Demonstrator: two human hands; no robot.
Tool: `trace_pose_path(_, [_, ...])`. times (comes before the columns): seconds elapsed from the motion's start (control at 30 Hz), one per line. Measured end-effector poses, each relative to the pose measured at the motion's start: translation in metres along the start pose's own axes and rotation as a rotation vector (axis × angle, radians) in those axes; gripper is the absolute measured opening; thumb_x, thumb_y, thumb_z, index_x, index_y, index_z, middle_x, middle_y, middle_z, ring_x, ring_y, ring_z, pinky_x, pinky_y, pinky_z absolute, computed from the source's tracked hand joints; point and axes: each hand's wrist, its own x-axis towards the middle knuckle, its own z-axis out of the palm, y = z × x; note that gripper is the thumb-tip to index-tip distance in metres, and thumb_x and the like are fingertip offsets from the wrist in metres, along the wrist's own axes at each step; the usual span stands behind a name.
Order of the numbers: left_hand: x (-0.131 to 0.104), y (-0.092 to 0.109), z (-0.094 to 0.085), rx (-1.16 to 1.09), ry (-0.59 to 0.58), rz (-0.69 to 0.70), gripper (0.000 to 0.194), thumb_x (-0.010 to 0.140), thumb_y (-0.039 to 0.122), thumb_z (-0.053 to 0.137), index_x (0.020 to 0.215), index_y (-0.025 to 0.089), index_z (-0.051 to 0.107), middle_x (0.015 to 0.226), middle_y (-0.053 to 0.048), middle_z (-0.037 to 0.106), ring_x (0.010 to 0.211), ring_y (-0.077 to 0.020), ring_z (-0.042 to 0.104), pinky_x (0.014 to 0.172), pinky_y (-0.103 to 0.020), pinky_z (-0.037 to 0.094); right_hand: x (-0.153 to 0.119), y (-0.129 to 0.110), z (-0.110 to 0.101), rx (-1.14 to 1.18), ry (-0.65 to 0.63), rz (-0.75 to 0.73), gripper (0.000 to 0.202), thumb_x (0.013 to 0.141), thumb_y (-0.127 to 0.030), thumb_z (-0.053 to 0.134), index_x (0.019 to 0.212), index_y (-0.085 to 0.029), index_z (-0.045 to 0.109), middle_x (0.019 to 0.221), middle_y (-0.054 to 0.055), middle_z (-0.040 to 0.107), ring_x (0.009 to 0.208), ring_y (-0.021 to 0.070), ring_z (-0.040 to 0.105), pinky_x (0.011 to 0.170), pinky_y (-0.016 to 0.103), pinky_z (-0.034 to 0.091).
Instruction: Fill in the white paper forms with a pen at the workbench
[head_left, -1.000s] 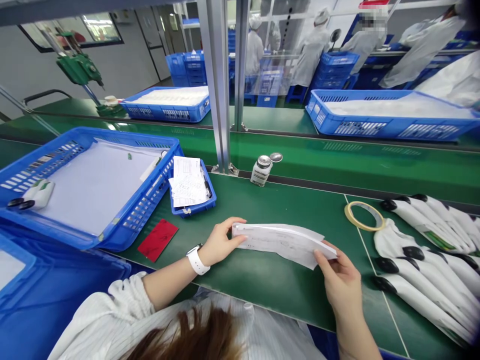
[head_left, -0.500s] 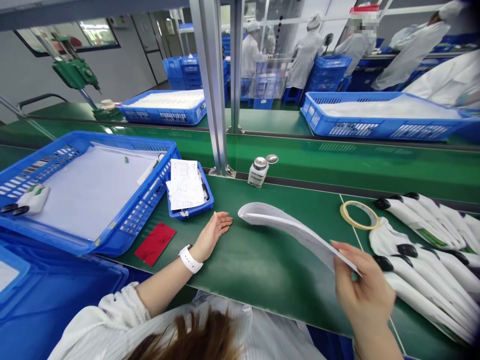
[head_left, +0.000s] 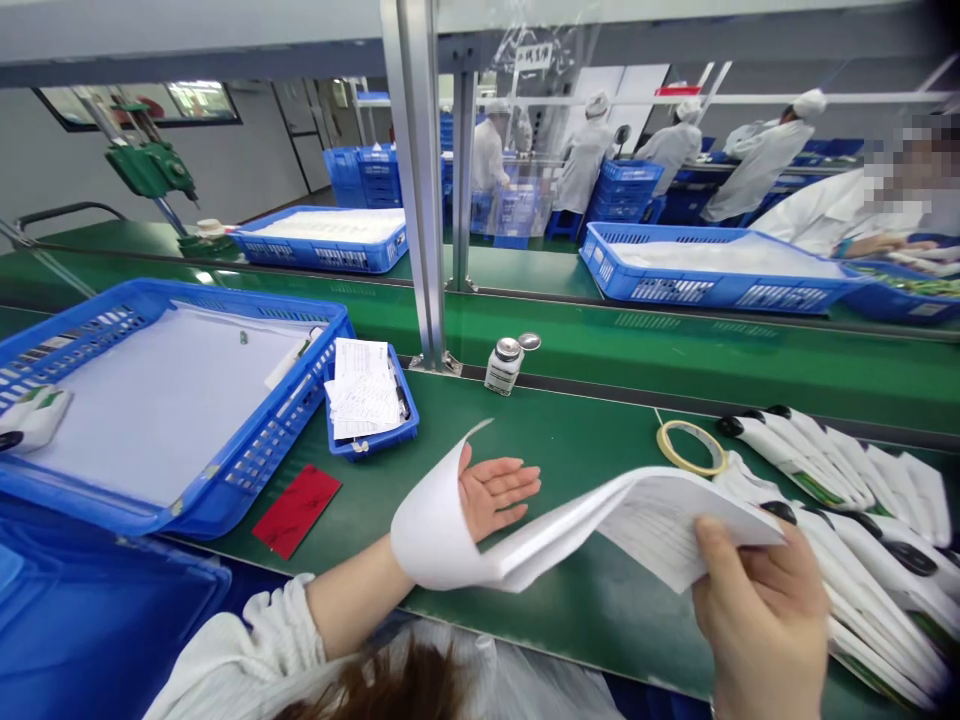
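Note:
My right hand [head_left: 757, 600] pinches one end of some white paper sheets [head_left: 652, 515] between thumb and fingers, with print visible on the underside. The other end of the paper bends back in a loop around my left wrist. My left hand [head_left: 499, 495] lies palm up inside that curl, fingers stretched out, over the green table [head_left: 585, 630]. Beyond the right hand, several white, black-tipped objects [head_left: 847, 545] lie in rows. A roll of yellowish tape [head_left: 663, 440] is near them.
A big blue crate [head_left: 255, 465] stands at left, beside a small blue tray [head_left: 412, 428] of papers and pens. A red card [head_left: 296, 512] lies in front. A pump bottle [head_left: 503, 372] stands near a metal post [head_left: 424, 220]. Co-workers in white are beyond the bench.
The paper has swung left and now curls around my left wrist. My left hand has moved right and turned palm up. The right hand has kept its grip and shifted slightly right.

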Motion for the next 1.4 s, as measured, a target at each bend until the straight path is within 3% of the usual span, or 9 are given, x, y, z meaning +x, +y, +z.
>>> trace_pose_path(0.17, [-0.018,0.014,-0.007,0.204,0.051,0.121,0.049,0.081,0.059,0.045,0.114,0.024,0.058,0.124,-0.007,0.055,0.115,-0.0289,0.051,0.09,-0.047,0.045,0.01,0.021,0.006,0.202,-0.196,0.395,0.034,0.068,-0.04,0.068,0.096,-0.022,0.057,0.082,0.007,0.069,0.068,0.0236,0.066,0.055,0.035,0.056])
trace_pose_path(0.3, [-0.019,0.006,-0.019,0.739,0.353,0.234,0.037,0.078,0.038,0.058,0.108,0.018,0.063,0.104,-0.007,0.066,0.099,-0.0186,0.06,0.079,-0.029,0.05,0.003,0.044,0.015,0.263,-0.226,0.535,0.037,0.063,-0.039,0.072,0.093,-0.022,0.057,0.084,0.006,0.07,0.069,0.024,0.067,0.058,0.038,0.058])
trace_pose_path(0.37, [-0.016,0.001,-0.023,0.817,0.439,0.236,0.034,0.076,0.031,0.059,0.104,0.011,0.064,0.094,-0.006,0.068,0.09,-0.0138,0.061,0.074,-0.02,0.05,-0.003,0.051,0.019,0.262,-0.264,0.565,0.038,0.063,-0.038,0.072,0.093,-0.022,0.057,0.086,0.006,0.07,0.071,0.0242,0.067,0.061,0.039,0.058])
trace_pose_path(0.4, [-0.015,-0.001,-0.025,0.812,0.44,0.219,0.034,0.074,0.028,0.062,0.103,0.012,0.064,0.095,-0.006,0.068,0.088,-0.0128,0.061,0.074,-0.019,0.049,-0.005,0.053,0.021,0.264,-0.279,0.576,0.038,0.063,-0.038,0.072,0.093,-0.022,0.057,0.086,0.006,0.07,0.072,0.0242,0.068,0.062,0.04,0.058])
trace_pose_path(0.43, [-0.014,-0.002,-0.026,0.809,0.436,0.198,0.048,0.07,0.025,0.065,0.115,0.009,0.056,0.099,-0.006,0.067,0.088,-0.0125,0.061,0.075,-0.019,0.049,-0.007,0.055,0.022,0.266,-0.287,0.582,0.038,0.063,-0.039,0.072,0.093,-0.022,0.057,0.086,0.005,0.07,0.072,0.0242,0.068,0.063,0.04,0.057])
trace_pose_path(0.53, [-0.014,-0.002,-0.027,0.763,0.406,0.142,0.072,0.063,0.016,0.073,0.129,0.015,0.042,0.116,-0.009,0.061,0.1,-0.0158,0.06,0.087,-0.027,0.047,-0.009,0.057,0.022,0.263,-0.301,0.565,0.039,0.062,-0.039,0.073,0.094,-0.022,0.057,0.085,0.006,0.071,0.073,0.0246,0.068,0.064,0.039,0.057])
trace_pose_path(0.63, [-0.017,-0.001,-0.026,0.695,0.364,0.082,0.063,0.068,0.024,0.072,0.123,0.016,0.044,0.118,-0.01,0.059,0.105,-0.0194,0.058,0.089,-0.032,0.047,-0.008,0.058,0.02,0.254,-0.312,0.528,0.046,0.056,-0.038,0.077,0.095,-0.022,0.057,0.088,0.006,0.071,0.076,0.0254,0.068,0.064,0.038,0.056])
trace_pose_path(0.83, [-0.021,0.0,-0.028,0.591,0.396,-0.027,0.045,0.081,0.048,0.054,0.115,0.018,0.052,0.107,-0.008,0.063,0.087,-0.0178,0.063,0.067,-0.026,0.05,-0.006,0.061,0.018,0.281,-0.312,0.561,0.042,0.064,-0.043,0.071,0.098,-0.023,0.057,0.09,0.005,0.071,0.082,0.0244,0.067,0.066,0.037,0.056])
trace_pose_path(1.4, [-0.021,-0.001,-0.03,0.47,0.399,-0.028,0.043,0.078,0.045,0.06,0.108,0.016,0.059,0.102,-0.008,0.066,0.085,-0.0172,0.063,0.068,-0.025,0.049,-0.007,0.065,0.014,0.286,-0.313,0.582,0.051,0.061,-0.037,0.075,0.107,-0.025,0.058,0.095,0.004,0.07,0.083,0.0238,0.067,0.07,0.037,0.056])
